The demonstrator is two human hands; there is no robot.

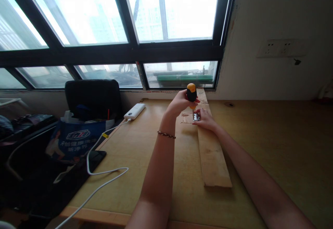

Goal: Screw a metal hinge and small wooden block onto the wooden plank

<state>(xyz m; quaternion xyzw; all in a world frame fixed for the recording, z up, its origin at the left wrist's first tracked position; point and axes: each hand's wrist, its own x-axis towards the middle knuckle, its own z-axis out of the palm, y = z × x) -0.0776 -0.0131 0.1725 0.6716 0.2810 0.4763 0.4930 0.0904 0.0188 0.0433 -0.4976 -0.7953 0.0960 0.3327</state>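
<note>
My left hand (pixel 179 103) is wrapped round the handle of a screwdriver (pixel 191 93), yellow and black, which stands upright with its shaft pointing down. Below it, a small shiny metal plate (pixel 196 117) with holes lies by the screwdriver's tip; its exact kind is too small to make out. The fingers of my right hand (pixel 206 119) pinch this plate from the right. Both hands are over a long wooden board (pixel 213 161) that runs from the window side towards me. A shorter rough piece of wood (pixel 185 118) juts out to the board's left.
The board lies on a wooden table (pixel 156 163). On its left edge sits a white power bank (pixel 134 111) with a white cable (pixel 109 171) trailing towards me. A black chair (pixel 93 97) and a blue bag (pixel 75 140) stand left of the table. A window and wall are behind.
</note>
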